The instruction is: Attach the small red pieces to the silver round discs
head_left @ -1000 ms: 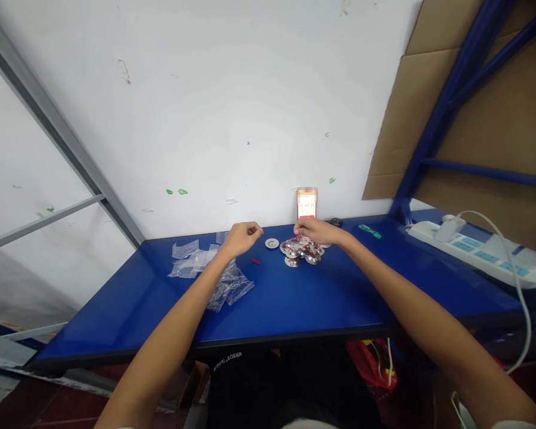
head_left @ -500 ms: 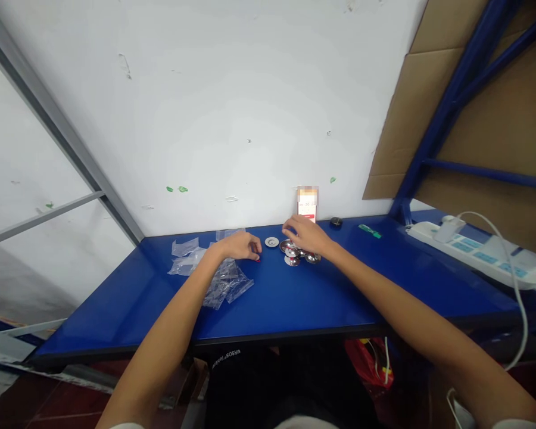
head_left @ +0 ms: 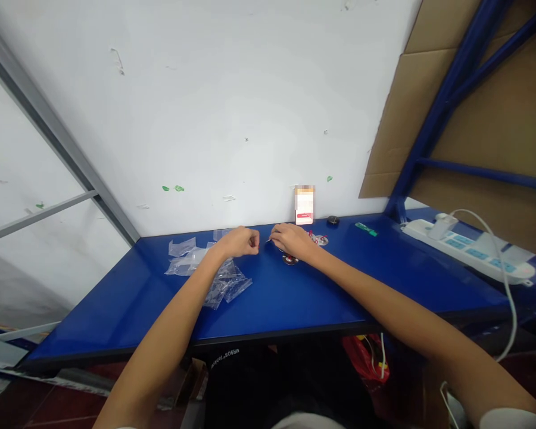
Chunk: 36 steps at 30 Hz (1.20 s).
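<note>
My left hand (head_left: 240,242) is closed in a loose fist just above the blue table (head_left: 295,298), fingertips pinched together; what they hold is hidden. Facing it a few centimetres away, my right hand (head_left: 291,239) is closed, pinching the thin edge of a small metal disc (head_left: 268,240). My right hand covers most of a heap of round metal discs with red bits (head_left: 290,259); more of them show behind it (head_left: 320,239). Several small clear plastic bags (head_left: 226,285) lie under and left of my left wrist.
A phone (head_left: 304,204) leans on the white wall, with a small black object (head_left: 333,220) and a green item (head_left: 366,229) to its right. A white power strip (head_left: 469,250) with a cable lies at the far right below cardboard (head_left: 473,119) and blue racking.
My left hand came down on the small red piece, which no longer shows on the table. My right hand left the disc heap and moved left to the single disc.
</note>
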Each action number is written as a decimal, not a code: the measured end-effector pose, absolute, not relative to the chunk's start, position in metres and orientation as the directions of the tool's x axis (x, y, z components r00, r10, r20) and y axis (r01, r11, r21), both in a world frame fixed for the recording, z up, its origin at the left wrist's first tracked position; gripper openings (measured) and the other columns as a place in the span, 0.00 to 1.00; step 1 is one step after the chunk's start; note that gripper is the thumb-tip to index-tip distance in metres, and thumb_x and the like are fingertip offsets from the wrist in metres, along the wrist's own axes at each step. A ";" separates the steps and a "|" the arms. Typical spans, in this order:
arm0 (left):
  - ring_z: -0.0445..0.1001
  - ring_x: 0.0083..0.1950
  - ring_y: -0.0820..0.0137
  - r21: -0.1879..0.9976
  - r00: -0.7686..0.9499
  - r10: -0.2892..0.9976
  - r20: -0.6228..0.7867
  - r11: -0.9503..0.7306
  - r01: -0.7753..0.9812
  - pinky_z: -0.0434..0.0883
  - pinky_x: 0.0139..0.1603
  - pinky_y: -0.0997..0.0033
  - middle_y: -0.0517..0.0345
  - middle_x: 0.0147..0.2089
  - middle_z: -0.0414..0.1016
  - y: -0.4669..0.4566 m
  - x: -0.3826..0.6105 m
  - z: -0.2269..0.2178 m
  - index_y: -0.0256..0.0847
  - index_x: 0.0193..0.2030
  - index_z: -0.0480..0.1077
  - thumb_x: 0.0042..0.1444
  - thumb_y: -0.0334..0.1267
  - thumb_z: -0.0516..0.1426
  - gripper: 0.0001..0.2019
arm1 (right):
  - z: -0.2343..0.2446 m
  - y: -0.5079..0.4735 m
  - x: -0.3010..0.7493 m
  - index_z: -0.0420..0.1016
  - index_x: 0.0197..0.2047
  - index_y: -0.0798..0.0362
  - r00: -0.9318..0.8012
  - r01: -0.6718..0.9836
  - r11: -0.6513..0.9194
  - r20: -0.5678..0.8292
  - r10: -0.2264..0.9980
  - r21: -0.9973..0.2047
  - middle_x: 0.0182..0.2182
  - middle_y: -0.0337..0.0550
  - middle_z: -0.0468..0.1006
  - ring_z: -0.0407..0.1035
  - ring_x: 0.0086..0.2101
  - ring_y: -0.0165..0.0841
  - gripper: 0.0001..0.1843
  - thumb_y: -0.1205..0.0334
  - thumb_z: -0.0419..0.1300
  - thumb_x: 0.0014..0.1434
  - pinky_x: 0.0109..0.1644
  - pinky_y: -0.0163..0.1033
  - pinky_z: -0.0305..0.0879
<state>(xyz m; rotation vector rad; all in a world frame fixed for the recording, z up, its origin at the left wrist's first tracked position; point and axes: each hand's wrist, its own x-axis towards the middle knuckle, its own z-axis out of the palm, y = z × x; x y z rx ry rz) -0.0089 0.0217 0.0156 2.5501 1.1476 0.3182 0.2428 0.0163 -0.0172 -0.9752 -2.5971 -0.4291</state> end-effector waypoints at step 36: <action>0.79 0.38 0.67 0.818 0.555 0.789 0.264 -0.488 0.305 0.75 0.40 0.68 0.50 0.37 0.82 0.000 0.012 0.032 0.36 0.45 0.79 0.62 0.50 0.64 0.16 | -0.006 -0.001 0.256 0.80 0.53 0.47 -0.463 0.260 0.808 0.666 0.584 -0.528 0.57 0.44 0.83 0.83 0.46 0.37 0.14 0.59 0.53 0.75 0.54 0.44 0.80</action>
